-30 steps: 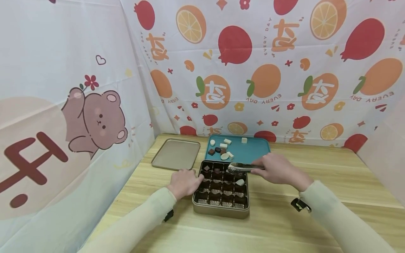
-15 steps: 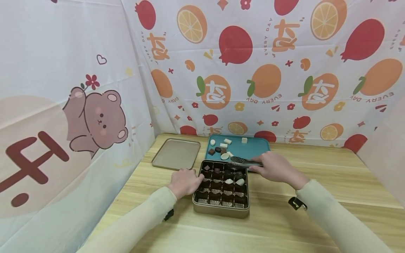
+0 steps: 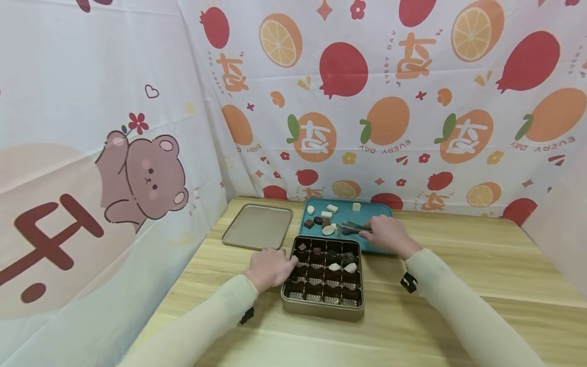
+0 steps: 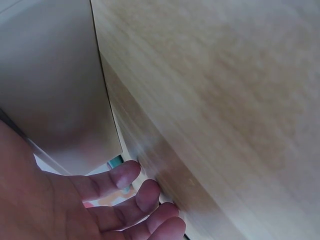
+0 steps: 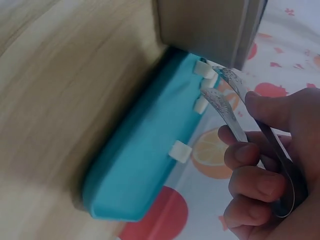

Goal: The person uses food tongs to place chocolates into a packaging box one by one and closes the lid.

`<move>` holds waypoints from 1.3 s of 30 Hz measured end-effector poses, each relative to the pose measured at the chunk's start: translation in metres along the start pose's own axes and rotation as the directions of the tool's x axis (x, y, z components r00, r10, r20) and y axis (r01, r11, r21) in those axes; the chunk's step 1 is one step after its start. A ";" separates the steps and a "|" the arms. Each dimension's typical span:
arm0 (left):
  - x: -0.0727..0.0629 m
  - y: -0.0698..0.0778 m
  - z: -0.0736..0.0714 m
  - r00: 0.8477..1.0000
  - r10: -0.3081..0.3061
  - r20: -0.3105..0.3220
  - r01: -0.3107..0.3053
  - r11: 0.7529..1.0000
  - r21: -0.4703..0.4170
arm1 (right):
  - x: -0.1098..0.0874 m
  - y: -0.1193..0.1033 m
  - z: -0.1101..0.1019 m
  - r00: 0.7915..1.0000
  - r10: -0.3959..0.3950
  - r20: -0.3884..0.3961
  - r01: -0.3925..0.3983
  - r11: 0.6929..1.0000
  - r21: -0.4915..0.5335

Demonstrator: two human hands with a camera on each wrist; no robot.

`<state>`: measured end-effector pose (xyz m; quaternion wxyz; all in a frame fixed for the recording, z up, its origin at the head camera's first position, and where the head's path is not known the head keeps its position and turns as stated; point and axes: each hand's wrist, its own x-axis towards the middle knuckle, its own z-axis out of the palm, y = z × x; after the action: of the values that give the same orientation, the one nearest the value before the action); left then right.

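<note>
Fruit-printed white cloth [image 3: 344, 127] backs a pale wooden table [image 3: 468, 290]; the right hand [image 3: 390, 234] grips silver metal tongs [image 5: 223, 107].
Parted tips point left, close to a white oval piece [image 3: 328, 230] on the teal tray [image 3: 372, 211], with room toward its far rim; left hand [image 3: 270, 268], fingers relaxed, touches the left rim of the bronze metal box [image 3: 322, 310], just before the tray.

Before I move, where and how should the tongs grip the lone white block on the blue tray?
Best bet: pinch the white block across two opposite flat sides, tongs coming from the right: it is squarish, and the other pieces on the tray lie left of it.
</note>
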<state>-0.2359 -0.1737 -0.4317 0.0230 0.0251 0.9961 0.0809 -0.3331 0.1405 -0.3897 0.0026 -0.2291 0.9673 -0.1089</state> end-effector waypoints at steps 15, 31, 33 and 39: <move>0.000 0.000 0.002 0.999 0.013 -0.029 -0.013 1.000 0.005 | 0.002 0.005 0.005 0.998 -0.034 -0.046 0.034 0.999 0.012; 0.001 -0.002 0.000 1.000 0.007 -0.020 -0.007 1.000 -0.003 | -0.049 -0.023 -0.031 0.984 -0.179 0.001 0.178 0.979 0.097; 0.001 -0.002 0.000 1.000 0.005 -0.022 -0.005 1.000 0.000 | -0.055 -0.029 -0.030 0.977 -0.211 0.002 0.211 0.974 0.080; 0.002 -0.001 0.002 1.000 -0.005 -0.020 0.005 1.000 0.003 | -0.066 -0.048 -0.026 0.968 -0.248 0.024 0.245 0.966 0.079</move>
<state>-0.2377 -0.1738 -0.4341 0.0131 0.0220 0.9965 0.0796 -0.2547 0.1337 -0.3569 0.0141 -0.3492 0.9263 -0.1411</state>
